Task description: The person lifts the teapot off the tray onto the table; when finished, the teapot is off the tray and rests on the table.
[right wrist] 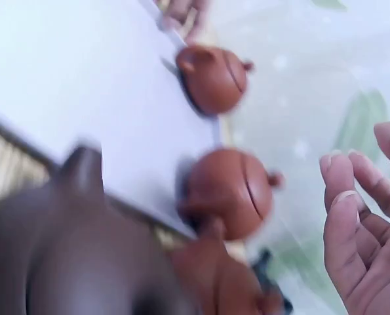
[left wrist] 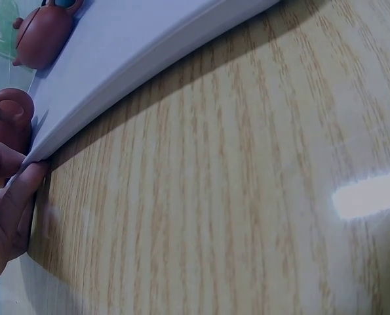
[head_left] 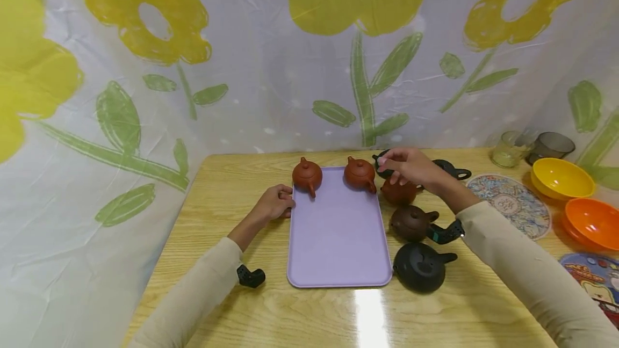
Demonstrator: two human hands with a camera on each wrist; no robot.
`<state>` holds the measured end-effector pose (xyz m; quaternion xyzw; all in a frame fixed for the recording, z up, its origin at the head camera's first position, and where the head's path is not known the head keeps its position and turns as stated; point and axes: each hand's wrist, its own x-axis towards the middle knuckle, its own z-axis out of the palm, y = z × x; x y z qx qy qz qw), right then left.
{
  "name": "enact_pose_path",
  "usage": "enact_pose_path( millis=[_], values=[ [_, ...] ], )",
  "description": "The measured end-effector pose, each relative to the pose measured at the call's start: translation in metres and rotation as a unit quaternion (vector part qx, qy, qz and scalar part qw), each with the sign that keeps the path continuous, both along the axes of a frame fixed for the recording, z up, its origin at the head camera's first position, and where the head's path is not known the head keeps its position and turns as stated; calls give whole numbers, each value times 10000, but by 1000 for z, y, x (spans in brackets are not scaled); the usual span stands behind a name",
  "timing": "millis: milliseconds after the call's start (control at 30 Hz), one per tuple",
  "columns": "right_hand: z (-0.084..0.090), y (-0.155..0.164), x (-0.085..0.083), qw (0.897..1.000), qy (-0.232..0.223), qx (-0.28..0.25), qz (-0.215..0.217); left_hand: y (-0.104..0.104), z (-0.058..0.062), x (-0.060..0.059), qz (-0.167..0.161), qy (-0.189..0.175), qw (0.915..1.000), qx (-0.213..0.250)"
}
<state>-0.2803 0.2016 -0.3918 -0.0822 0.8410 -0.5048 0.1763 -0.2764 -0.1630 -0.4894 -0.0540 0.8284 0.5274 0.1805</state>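
My left hand pinches the left rim of a lilac tray, with thumb above and fingers below in the left wrist view. Two reddish-brown clay teapots sit at the tray's far end, one at the left corner, one at the right. Above the teapots right of the tray hovers my right hand, its fingers loosely bent with nothing in them. Beneath it are a dark teapot, partly hidden, and a reddish-brown teapot. Nearer me stand a dark brown teapot and a large black teapot.
Another black teapot shows behind the right hand. Farther right lie a round patterned mat, a yellow bowl, an orange bowl and a glass cup. A flowered cloth hangs behind the wooden table.
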Motion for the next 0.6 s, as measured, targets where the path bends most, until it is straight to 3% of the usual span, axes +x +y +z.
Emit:
enact_pose_path(
  millis=[400, 600],
  values=[
    [-27, -94, -18, 9959, -703, 371, 436, -1, 2, 0, -182, 84, 9998, 0],
    [-44, -124, -20, 9933, -1032, 333, 407, -1, 4, 2, -109, 46, 9999, 22]
  ],
)
